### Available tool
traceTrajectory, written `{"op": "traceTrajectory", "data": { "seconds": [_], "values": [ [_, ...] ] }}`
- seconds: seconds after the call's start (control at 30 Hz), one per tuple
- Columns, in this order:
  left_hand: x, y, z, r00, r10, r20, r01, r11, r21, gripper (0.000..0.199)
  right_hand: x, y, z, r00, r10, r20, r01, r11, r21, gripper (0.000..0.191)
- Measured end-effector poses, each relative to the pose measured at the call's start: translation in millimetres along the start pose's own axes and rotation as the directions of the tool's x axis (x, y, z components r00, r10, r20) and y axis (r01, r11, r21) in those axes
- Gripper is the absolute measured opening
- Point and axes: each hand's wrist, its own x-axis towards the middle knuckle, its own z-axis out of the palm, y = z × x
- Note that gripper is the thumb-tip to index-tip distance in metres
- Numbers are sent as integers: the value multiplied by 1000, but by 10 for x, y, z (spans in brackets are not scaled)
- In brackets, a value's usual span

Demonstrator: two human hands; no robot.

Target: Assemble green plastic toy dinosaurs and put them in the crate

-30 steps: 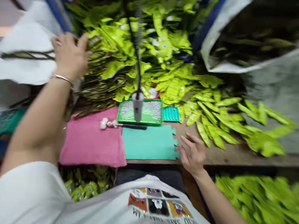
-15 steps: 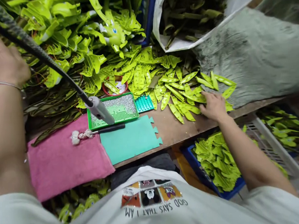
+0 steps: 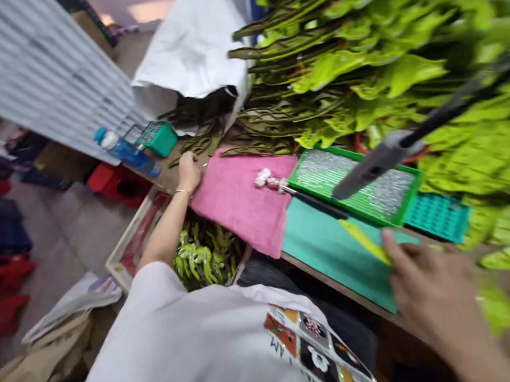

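My right hand [image 3: 434, 289], smeared by motion, pinches a slim yellow-green plastic piece [image 3: 364, 239] over the turquoise foam mat [image 3: 322, 239]. At the far left of the bench, my left hand [image 3: 188, 171] has its fingers curled beside the pink cloth [image 3: 242, 192] and close to some dark green strips [image 3: 204, 142]. What its fingertips hold, if anything, is hidden. Between the hands, a black-handled screwdriver [image 3: 316, 203] lies along a green tray [image 3: 353, 179] of small metal parts. A grey-tipped tool [image 3: 370, 164] on a black cord hangs above that tray.
Piles of yellow-green parts [image 3: 472, 149] cover the right and back. A white sack [image 3: 194, 50] stands behind the cloth. A green basket [image 3: 161, 138] and a blue bottle [image 3: 127, 152] are at the left end. Below the bench are more yellow-green parts [image 3: 202, 257].
The view has swung left. My right hand has left the pile of slim pieces and now carries one over the mat. My left hand has come down beside the pink cloth.
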Motion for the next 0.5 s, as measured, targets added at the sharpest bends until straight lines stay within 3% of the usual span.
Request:
{"op": "traceTrajectory", "data": {
  "seconds": [0.03, 0.07, 0.17, 0.27, 0.5],
  "values": [
    [13, -110, 9, 999, -46, 1, 46, 999, 26, 36, 11, -308, 150, 986, -162, 22, 162, 987, 10, 56],
    [30, -199, 15, 997, -76, -1, 76, 996, 41, 38, 11, -583, 280, 969, -248, 13, 248, 969, 5, 62],
    [113, -359, 38, 993, -118, 21, 116, 991, 72, 40, 9, -1084, 533, 954, -297, 46, 298, 954, -22, 73],
    [253, -401, 99, 992, -95, 79, 88, 992, 88, 38, 59, -1144, 582, 965, -261, 35, 260, 965, 35, 79],
    [444, -298, 202, 982, -76, 170, 59, 993, 103, 39, 195, -896, 348, 961, -173, -216, 191, 979, 66, 79]
  ]
}}
